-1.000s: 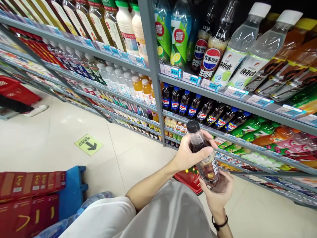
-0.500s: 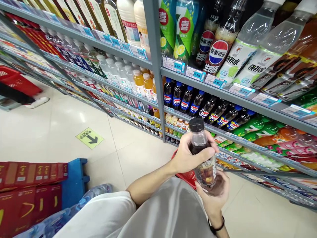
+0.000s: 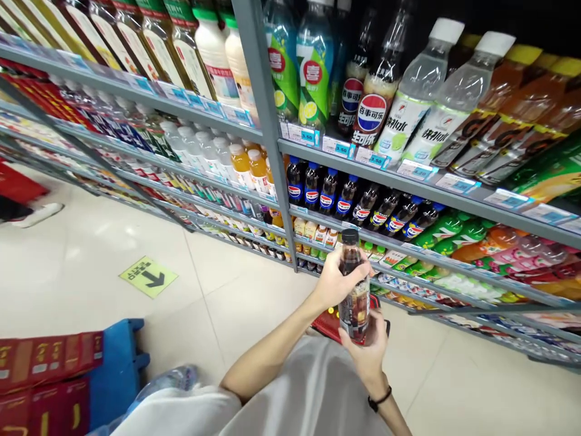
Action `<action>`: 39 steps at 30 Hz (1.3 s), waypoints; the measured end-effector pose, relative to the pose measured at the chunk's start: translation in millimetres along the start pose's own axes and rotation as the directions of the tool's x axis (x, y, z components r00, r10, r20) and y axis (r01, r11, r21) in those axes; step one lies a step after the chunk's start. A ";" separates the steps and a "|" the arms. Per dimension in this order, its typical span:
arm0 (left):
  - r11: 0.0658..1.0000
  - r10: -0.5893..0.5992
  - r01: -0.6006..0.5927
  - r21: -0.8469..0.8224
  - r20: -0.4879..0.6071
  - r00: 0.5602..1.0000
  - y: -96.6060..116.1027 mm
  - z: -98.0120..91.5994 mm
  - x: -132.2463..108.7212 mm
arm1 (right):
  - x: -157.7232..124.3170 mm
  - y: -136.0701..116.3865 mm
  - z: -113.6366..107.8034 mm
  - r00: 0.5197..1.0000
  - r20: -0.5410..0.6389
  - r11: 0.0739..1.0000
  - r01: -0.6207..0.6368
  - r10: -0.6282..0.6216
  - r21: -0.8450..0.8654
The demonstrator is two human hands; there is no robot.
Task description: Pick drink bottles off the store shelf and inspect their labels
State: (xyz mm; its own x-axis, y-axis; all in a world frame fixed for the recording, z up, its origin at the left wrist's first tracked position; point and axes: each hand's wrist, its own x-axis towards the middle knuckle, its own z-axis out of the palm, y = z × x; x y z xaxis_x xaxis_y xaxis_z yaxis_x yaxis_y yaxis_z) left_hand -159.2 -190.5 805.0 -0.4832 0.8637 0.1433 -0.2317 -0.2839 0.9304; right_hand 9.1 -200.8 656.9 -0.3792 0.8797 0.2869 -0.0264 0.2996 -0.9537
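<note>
I hold a small cola bottle with a black cap upright in front of the drinks shelves. My left hand wraps round its neck and upper body. My right hand, with a dark band at the wrist, cups its base from below. Behind the bottle, a row of matching dark cola bottles with blue and black caps stands on the middle shelf.
Grey metal shelving full of drinks runs along the right and back. A red basket sits on the floor under my hands. Red cartons on a blue pallet stand at lower left. A yellow arrow sticker marks the floor.
Both hands have carried the bottle further from me, so it looks smaller and more upright. The view has shifted a little to the right and up.
</note>
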 end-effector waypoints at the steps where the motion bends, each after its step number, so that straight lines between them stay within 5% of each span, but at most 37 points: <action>1: 0.999 0.016 -0.017 0.028 0.029 0.999 3.0 1.7 -3.7 | -3.1 -2.2 -0.1 1.000 0.007 0.999 -0.011 0.010 0.031; 21: 1.000 -0.025 0.025 0.000 0.054 0.998 47.2 1.9 -25.7 | -9.5 -50.7 14.8 0.991 0.008 0.990 0.134 -0.134 -0.035; 26: 0.998 -0.057 0.057 0.004 0.076 0.996 44.3 -11.4 -20.2 | -14.8 -54.1 27.1 0.999 0.020 0.999 0.044 -0.045 0.026; 31: 0.993 -0.005 0.032 -0.115 0.224 0.975 38.8 -28.4 -12.4 | -13.4 -56.9 30.3 0.989 0.103 0.963 -0.125 0.103 0.238; 39: 0.882 -0.113 0.312 -0.354 0.485 0.867 20.9 -29.3 -17.7 | -23.1 -49.4 31.9 0.878 0.386 0.734 -0.458 0.284 0.501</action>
State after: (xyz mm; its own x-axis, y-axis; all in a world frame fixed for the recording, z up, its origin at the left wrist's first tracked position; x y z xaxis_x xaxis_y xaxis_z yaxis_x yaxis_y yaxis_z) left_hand -180.3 -223.9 812.0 0.0167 0.9830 0.1829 -0.6538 -0.1277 0.7458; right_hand -10.3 -247.7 694.5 -0.6976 0.7145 -0.0540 -0.3092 -0.3682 -0.8768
